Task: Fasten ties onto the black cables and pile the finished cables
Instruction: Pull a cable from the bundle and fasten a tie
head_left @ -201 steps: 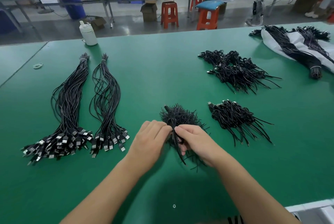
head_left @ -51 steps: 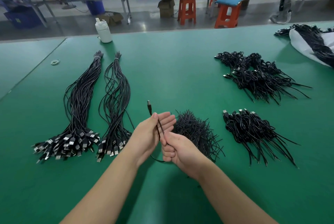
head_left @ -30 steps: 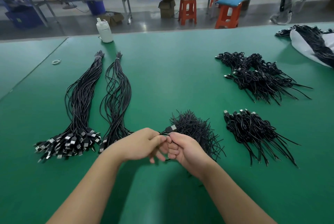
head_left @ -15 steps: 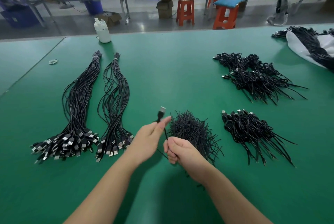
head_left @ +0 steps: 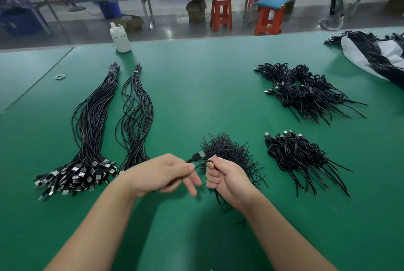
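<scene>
Both hands coiling one black USB cable over the green table (head_left: 196, 87), tie not yet on.

Left hand (head_left: 162, 174) pinched the cable (head_left: 197, 157) near its USB plug, now lowered from half a second earlier; right hand (head_left: 225, 180) fisted round the folded loops. Coil looked nearly gathered, so tying comes next. Pile of ties (head_left: 227, 150) just behind the hands, nearest finished pile (head_left: 295, 157) to the right, loose cable bundles (head_left: 91, 130) left.
</scene>
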`<action>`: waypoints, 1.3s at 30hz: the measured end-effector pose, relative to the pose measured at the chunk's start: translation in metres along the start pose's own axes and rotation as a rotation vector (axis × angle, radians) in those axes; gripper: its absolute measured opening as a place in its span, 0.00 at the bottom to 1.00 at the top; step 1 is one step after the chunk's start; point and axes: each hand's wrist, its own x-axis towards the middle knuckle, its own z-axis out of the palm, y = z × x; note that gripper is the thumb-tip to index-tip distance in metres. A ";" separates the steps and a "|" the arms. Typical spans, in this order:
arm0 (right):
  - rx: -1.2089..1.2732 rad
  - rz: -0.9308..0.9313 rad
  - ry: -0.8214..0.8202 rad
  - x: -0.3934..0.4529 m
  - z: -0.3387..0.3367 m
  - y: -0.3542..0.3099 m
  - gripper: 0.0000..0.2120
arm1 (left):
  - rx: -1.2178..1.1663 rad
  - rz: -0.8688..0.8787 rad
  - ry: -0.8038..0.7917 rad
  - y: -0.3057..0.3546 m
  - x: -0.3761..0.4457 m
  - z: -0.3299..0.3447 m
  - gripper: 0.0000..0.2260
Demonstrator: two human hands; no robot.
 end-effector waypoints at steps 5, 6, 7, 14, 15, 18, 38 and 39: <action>-0.116 -0.009 -0.029 -0.001 0.013 0.000 0.15 | 0.137 -0.229 0.236 -0.008 0.016 0.024 0.16; -0.177 -0.011 -0.038 -0.002 0.015 0.000 0.15 | 0.062 -0.226 0.313 -0.010 0.020 0.027 0.17; -0.250 -0.014 -0.048 -0.004 0.017 -0.001 0.15 | -0.030 -0.205 0.405 -0.012 0.023 0.030 0.17; -0.767 -0.041 -0.065 -0.010 0.031 0.015 0.16 | -0.828 0.001 0.643 -0.005 0.039 0.047 0.18; -0.862 -0.062 -0.049 -0.009 0.031 0.016 0.17 | -0.826 0.006 0.655 -0.004 0.039 0.047 0.18; -1.047 -0.079 0.001 -0.009 0.030 0.017 0.17 | -0.797 0.032 0.673 -0.003 0.040 0.049 0.17; -0.504 -0.111 0.010 -0.010 0.029 0.004 0.16 | -0.995 0.072 0.340 0.003 0.030 0.042 0.17; -0.524 -0.128 0.018 -0.010 0.028 0.005 0.15 | -0.975 0.062 0.323 0.004 0.029 0.040 0.17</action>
